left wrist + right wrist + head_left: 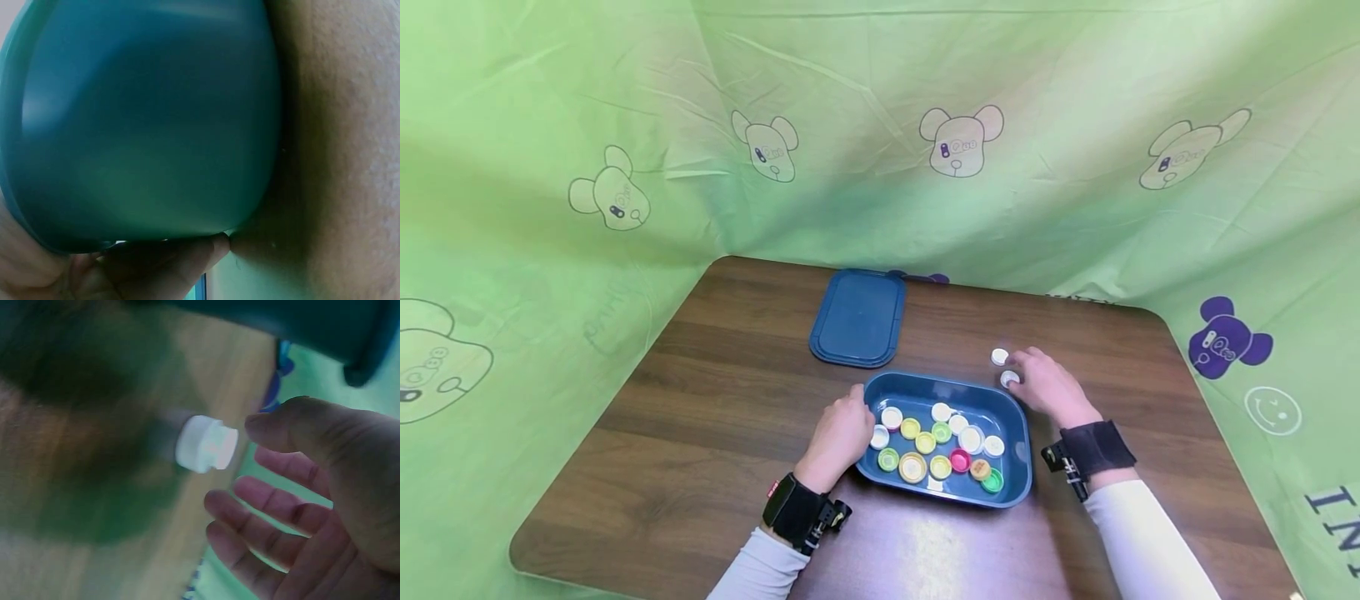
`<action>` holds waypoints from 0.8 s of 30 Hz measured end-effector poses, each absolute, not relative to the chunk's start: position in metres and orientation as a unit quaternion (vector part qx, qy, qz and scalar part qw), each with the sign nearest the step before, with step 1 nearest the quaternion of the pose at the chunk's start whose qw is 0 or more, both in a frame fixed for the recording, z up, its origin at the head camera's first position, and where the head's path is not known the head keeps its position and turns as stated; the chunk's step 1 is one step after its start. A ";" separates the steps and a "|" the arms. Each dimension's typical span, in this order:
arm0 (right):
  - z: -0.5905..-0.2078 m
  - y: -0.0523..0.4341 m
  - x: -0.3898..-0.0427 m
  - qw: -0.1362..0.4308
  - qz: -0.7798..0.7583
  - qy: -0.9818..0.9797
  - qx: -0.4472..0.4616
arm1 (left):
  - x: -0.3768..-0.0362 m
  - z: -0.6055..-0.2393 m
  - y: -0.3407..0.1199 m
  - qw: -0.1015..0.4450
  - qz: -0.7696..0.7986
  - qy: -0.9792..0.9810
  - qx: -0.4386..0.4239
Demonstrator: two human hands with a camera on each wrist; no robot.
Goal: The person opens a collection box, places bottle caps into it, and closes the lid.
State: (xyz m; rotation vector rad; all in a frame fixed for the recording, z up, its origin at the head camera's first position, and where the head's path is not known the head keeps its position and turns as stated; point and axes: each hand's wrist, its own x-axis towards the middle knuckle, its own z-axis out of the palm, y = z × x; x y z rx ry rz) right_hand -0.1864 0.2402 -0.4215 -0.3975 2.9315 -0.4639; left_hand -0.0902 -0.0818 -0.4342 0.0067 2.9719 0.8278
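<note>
My left hand [841, 437] grips the left end of the blue tub [1017, 421], fingers curled over its rim; from the left wrist view the tub's outer wall [144, 125] fills the frame, with a fingertip [206, 247] pressed under its edge. My right hand [1051, 387] lies on the table just beyond the tub's far right corner, fingers loosely spread and closed on nothing. In the right wrist view those fingers [275, 506] stand apart from a white cap [206, 444], near it but not touching. From the head view I see two white caps by that hand: one [1010, 378] at the fingertips, right beside the tub's far rim, and a second [999, 357] a little farther from the tub. I cannot tell which of them the wrist camera shows.

Inside the tub lie many loose caps [942, 442]: white, yellow, green, one pink, one orange. The tub's dark blue lid [857, 318] lies flat on the brown table [700, 400], beyond the tub's far left corner and apart from it. Green printed cloth [880, 125] walls in the table behind and to both sides of the tub.
</note>
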 end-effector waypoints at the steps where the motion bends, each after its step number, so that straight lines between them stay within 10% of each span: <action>1: -0.425 0.241 -0.188 0.072 -0.154 0.976 -0.135 | -0.090 -0.434 -0.082 0.029 0.268 0.963 0.001; 24: -0.442 0.240 -0.198 0.050 -0.171 0.972 -0.155 | -0.092 -0.434 -0.081 0.056 0.272 0.961 -0.016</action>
